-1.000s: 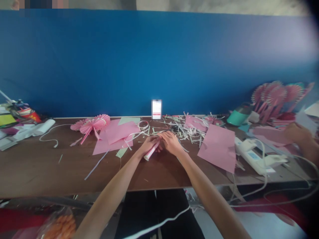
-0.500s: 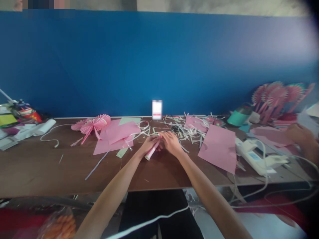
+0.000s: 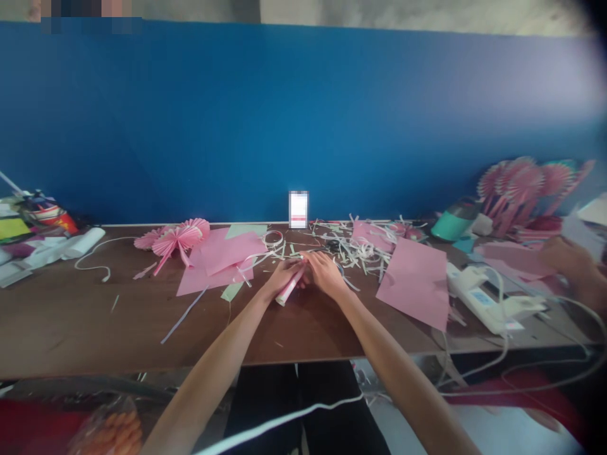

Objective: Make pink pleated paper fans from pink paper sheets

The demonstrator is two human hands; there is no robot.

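Note:
Near the middle of the brown table, my left hand (image 3: 281, 275) is closed round a narrow rolled or folded strip of pink paper (image 3: 288, 293), whose pale end points toward me. My right hand (image 3: 323, 270) bends over the far end of the same pink paper, its fingers closed on it. The fingertips overlap there, so that end is mostly hidden. Something small and blue shows beside my right hand. Left of my hands lie pink paper sheets (image 3: 234, 251) and pink pleated paper fans (image 3: 183, 236).
White paper scraps (image 3: 367, 253) are heaped behind my right hand. A pink sheet (image 3: 415, 278) and a white power strip (image 3: 486, 302) with cables lie to the right. Another person's hand (image 3: 576, 268) is at the far right, below standing pink fans (image 3: 521, 180). A lit screen (image 3: 298, 210) leans on the blue partition.
My hands and the pink paper keep nearly the same position. My view has shifted slightly, and the other person's hand at the right has moved a little.

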